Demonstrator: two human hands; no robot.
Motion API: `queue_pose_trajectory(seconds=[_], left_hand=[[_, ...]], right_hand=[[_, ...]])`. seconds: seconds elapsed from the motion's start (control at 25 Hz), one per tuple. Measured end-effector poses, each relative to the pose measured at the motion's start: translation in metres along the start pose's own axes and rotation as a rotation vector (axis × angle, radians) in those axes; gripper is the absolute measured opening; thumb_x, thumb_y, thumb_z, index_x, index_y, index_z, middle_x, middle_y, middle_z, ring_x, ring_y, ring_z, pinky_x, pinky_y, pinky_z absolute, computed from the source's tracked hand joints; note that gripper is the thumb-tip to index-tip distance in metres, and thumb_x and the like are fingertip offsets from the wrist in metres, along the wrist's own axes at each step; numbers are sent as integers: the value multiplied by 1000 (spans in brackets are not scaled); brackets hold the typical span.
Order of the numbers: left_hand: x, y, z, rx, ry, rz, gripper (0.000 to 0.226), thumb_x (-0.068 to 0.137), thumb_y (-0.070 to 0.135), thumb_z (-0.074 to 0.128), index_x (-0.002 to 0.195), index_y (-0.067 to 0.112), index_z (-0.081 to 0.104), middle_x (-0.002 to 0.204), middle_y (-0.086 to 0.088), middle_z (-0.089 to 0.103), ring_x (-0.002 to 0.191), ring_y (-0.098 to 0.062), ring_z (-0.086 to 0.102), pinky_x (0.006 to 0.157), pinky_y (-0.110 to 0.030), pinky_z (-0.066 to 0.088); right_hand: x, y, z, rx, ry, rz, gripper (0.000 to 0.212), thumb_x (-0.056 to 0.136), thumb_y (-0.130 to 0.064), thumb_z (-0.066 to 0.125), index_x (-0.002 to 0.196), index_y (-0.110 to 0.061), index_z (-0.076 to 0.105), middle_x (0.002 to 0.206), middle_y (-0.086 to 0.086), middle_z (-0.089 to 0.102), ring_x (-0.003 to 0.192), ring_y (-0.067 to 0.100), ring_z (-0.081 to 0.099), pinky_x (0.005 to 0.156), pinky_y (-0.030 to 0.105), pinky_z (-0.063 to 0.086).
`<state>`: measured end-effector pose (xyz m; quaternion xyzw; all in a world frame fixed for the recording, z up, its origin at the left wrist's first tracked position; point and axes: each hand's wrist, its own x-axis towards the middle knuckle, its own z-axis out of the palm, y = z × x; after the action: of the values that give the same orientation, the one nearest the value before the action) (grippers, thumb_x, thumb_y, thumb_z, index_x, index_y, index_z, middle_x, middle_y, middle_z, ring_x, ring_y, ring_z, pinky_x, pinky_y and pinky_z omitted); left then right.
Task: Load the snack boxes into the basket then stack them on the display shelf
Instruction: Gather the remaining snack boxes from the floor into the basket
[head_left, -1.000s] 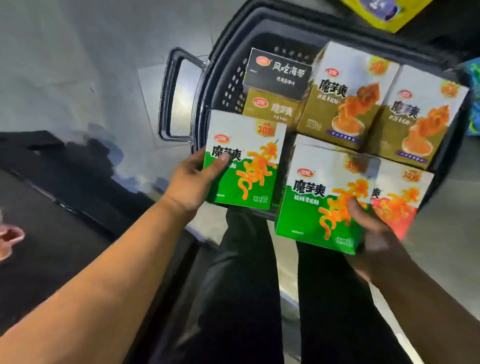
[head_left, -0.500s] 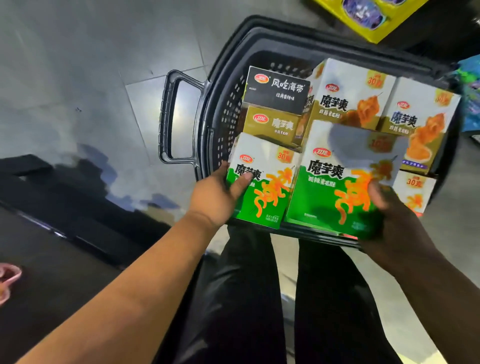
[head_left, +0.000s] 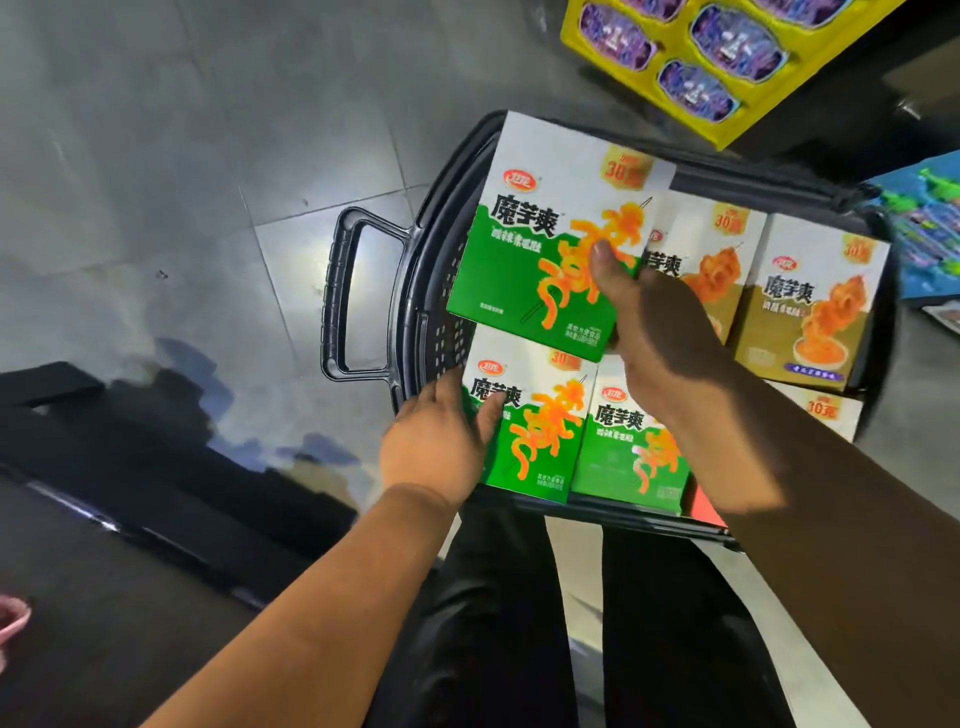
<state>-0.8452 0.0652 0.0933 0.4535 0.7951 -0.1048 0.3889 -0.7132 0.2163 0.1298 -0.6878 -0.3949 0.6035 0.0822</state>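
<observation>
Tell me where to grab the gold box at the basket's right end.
Take the gold box by its far white end, coming from above, fingers over that short edge. It lies face up, with a second gold box tight on its left and the basket wall at its right, so its long sides look blocked.

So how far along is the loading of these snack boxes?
Mostly loaded: gold boxes and a middle green box already sit in the basket. The right hand holds a raised green box over it; the left hand grips a corner green box. Shelf stacking looks still ahead.
</observation>
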Motion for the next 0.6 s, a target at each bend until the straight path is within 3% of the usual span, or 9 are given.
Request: queue_pose_trajectory(seconds=[0.08,0.2,0.28,0.4,0.52,0.6], left_hand=[[1,-2,3,-35,18,-2,62,98,57,31,141,14,41,129,-11,58,114,-34,58,83,-38,46],[4,-3,9,-156,65,20,64,94,59,37,140,14,43,128,-11,59,113,-32,58,87,-38,47],[4,-4,6,-408,158,77,75,90,62,48,142,9,39,132,-13,52,121,-30,54,100,-39,45],[21,-8,-14,-730,313,41,82,87,57,56,148,9,29,143,-6,40,132,-21,46,112,-43,39],[50,0,-48,-883,161,66,75,91,40,65,152,21,27,139,25,44,127,2,46,112,-32,39],[65,10,-60,-794,64,157,61,93,33,65,148,26,39,134,22,55,121,-1,55,106,-30,44]], right_hand=[[7,-7,8,26,36,-12,39,96,-46,55,67,-20,49,40,-16,36,36,2,31,39,18,24],[22,-11,16,-1,94,-23,45,94,-43,60,61,-19,41,38,-13,34,34,2,28,37,21,22],[29,-14,19,-104,93,-23,40,95,-43,58,66,-18,46,56,-6,47,49,7,41,45,23,28],[32,-17,21,-242,67,-42,39,96,-46,55,92,-7,58,82,6,59,69,18,52,56,26,33],[34,-23,13,-370,26,30,42,98,-45,52,72,-14,39,69,1,41,61,15,42,50,28,26],[35,-26,8,-458,5,18,46,96,-44,55,68,-13,36,68,4,42,69,27,56,54,30,34]])
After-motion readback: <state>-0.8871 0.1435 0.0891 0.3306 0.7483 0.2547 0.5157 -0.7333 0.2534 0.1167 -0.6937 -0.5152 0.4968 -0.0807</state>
